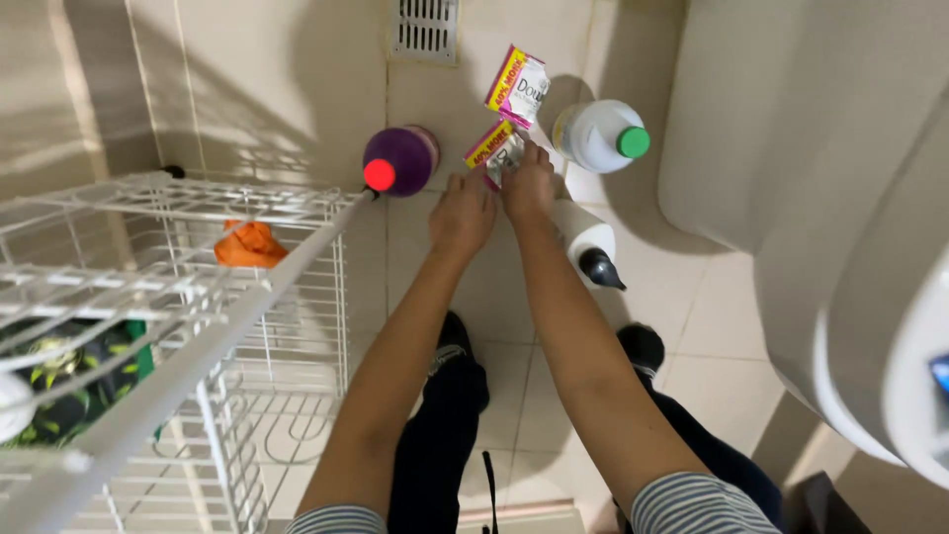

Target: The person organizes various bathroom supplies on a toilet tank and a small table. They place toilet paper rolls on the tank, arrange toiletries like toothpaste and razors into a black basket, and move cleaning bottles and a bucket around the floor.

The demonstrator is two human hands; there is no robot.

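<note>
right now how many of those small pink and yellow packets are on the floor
2: one packet lies on the tiles below the floor drain; the other packet is at the fingertips of both hands, partly covered.

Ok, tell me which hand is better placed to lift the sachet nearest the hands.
Probably the right hand: its fingers already rest on the nearer sachet, while the left hand sits just beside it, nearer the purple bottle.

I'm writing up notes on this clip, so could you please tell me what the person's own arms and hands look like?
Both arms are bare from above the elbow down to the left hand and right hand. Each upper arm ends in a short sleeve with fine grey-and-white horizontal stripes. No gloves, watch, rings or bracelets are visible.
</note>
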